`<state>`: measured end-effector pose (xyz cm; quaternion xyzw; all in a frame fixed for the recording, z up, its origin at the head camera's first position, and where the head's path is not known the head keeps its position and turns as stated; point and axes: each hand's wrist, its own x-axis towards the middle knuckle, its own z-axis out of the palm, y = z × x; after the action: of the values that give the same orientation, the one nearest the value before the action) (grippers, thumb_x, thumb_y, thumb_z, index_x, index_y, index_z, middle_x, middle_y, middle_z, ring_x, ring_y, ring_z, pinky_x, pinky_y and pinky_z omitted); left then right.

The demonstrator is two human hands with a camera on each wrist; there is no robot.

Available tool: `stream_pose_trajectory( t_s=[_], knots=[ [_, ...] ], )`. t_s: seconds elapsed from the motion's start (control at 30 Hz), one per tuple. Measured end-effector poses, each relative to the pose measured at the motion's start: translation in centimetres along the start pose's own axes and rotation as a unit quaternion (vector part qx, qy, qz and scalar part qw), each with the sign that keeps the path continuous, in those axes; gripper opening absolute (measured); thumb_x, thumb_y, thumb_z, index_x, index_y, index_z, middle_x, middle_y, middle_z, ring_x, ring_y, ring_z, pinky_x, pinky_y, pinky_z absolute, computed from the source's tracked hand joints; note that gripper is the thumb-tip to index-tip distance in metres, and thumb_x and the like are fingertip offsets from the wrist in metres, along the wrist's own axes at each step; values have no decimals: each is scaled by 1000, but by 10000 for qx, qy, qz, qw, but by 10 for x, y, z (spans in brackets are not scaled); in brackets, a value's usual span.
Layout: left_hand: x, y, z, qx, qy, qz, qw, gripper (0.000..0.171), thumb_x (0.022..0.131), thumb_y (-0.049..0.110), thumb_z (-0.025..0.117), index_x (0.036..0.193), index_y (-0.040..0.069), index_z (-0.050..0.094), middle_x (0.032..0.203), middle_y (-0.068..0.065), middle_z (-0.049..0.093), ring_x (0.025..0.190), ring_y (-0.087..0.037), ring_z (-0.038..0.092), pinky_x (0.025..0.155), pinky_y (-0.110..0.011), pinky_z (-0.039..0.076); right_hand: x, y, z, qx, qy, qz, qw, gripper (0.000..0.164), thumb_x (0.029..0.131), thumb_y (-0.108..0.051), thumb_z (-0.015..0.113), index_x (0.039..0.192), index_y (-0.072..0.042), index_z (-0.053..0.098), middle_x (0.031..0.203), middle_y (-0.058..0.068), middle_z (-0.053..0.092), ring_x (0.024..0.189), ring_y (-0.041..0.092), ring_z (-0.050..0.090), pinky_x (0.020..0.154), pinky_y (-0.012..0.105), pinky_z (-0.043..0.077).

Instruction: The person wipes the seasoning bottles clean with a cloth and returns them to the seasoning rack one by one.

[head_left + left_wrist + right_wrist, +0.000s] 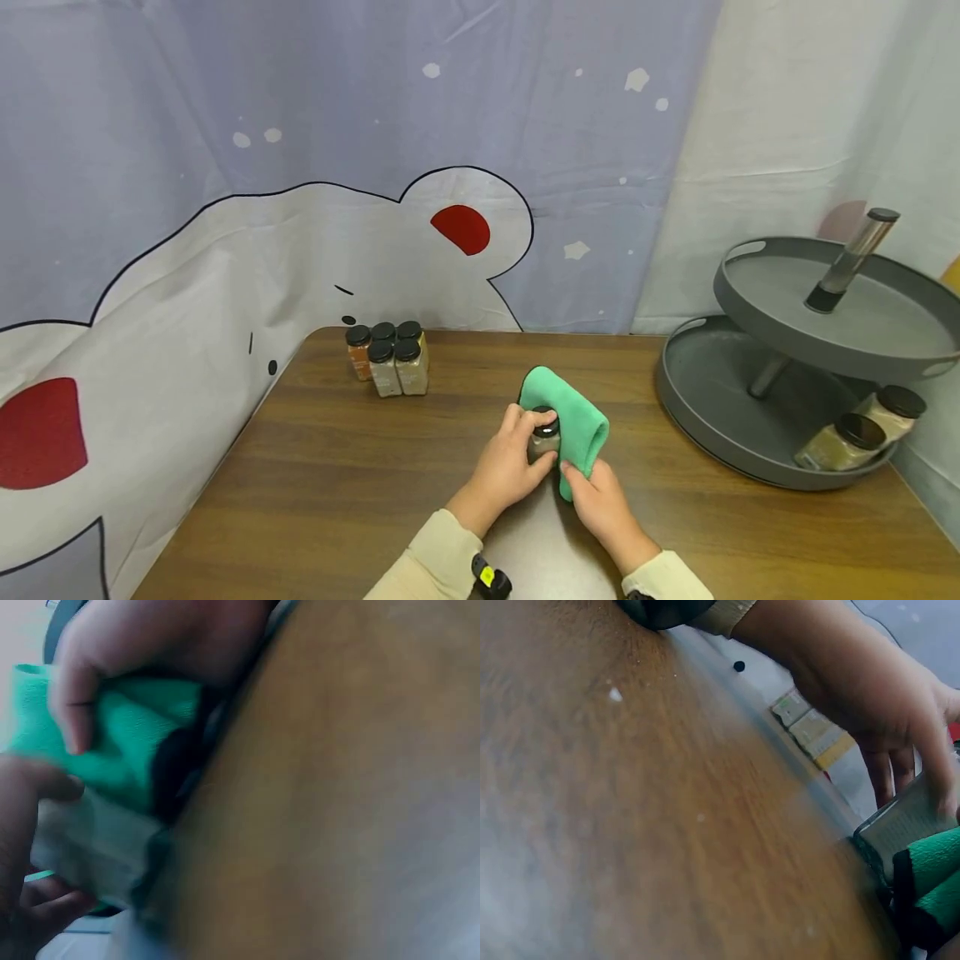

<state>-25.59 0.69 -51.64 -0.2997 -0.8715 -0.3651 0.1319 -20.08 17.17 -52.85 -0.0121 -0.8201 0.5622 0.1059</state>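
Note:
My left hand (508, 462) grips a spice jar (544, 443) with a black lid, thumb and fingers on either side of it, over the middle of the table. Against the jar's right side lies a folded green cloth (573, 417) with dark edging, pinched at its lower part by my right hand (600, 498). In the left wrist view, the cloth (127, 742) overlaps the pale jar (94, 836). The right wrist view has the jar's side (911, 817) under the left hand's fingers, the cloth (936, 862) right beside it.
Several black-lidded spice jars (397, 367) stand grouped at the table's back left. At the right stands a grey two-tier round tray (675, 392); two jars (840, 442) with black lids sit on its lower tier. A patterned curtain (337, 100) hangs behind the wooden table (315, 500).

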Motion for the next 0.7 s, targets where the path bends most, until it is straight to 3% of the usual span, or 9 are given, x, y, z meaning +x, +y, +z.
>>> stream_pose_trajectory(
  t_s=[0.13,0.23,0.37,0.53,0.63,0.7],
  knots=[
    [4,-5,-13,-315,-682,9,9972,57,89,13,69,141,25,50,110,-3,45,72,-10,46,69,-24,46,2,0,1,130,-75,149,9998,17,95,-7,59,101,6,68,90,9,66,82,14,55,77,30,49],
    [5,-5,-18,-185,-870,58,9960,55,92,18,74,141,25,49,108,-2,45,77,-10,47,73,-24,46,3,1,1,131,-31,174,9998,16,95,-8,60,100,5,68,90,9,66,82,13,55,78,30,49],
    [4,-1,-12,83,-494,-130,9987,63,84,27,83,139,26,53,106,-2,47,80,-13,55,74,-26,50,5,3,0,27,-45,75,10000,16,96,-9,60,99,3,70,93,9,69,84,13,58,80,32,50],
    [3,7,-5,217,50,-336,9992,66,78,27,87,136,23,57,111,-7,52,92,-24,63,81,-36,54,6,6,-4,34,-5,-61,10000,14,95,-8,61,95,3,71,90,7,70,81,10,58,76,29,50],
    [2,7,-5,166,150,-373,9991,65,79,27,87,137,20,56,115,-10,53,97,-26,63,82,-37,55,4,5,-6,348,205,-59,9992,17,95,-5,60,101,8,70,94,12,71,82,6,58,76,25,50],
    [3,5,-7,-113,229,-511,9984,63,82,23,86,137,19,55,118,-9,53,98,-24,62,81,-35,55,3,3,-6,818,402,28,9958,22,95,-2,58,109,13,65,100,15,70,86,4,60,78,23,51]
  ],
)
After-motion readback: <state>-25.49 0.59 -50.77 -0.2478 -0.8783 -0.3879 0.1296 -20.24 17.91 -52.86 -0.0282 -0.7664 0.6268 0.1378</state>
